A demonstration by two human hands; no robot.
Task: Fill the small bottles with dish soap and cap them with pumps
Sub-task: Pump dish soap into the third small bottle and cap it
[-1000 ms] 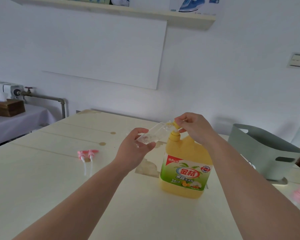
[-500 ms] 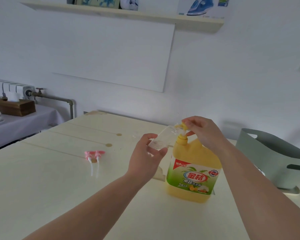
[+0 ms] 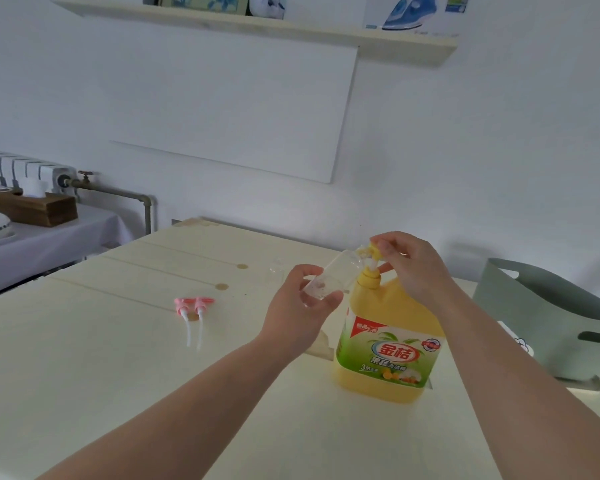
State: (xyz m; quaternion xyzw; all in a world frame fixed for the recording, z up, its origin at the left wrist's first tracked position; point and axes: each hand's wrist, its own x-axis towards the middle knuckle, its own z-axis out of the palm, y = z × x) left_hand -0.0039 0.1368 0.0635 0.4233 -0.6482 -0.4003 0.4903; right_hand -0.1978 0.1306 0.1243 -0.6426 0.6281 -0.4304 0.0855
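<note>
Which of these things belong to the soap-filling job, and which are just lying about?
For the job: small clear bottle, in left hand; yellow soap jug; jug pump, pinched by right hand; two pink pumps.
Lying about: grey basket; wooden tissue box.

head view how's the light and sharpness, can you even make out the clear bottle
Head view: soft, even, bluish light, faint shadows, no hard glare; wide-angle bend slants the shelf; the small clear bottle held in the left hand nearly melts into the table, outline soft; the yellow dish soap jug label reads sharp, with the right hand pinching its pump head.
</note>
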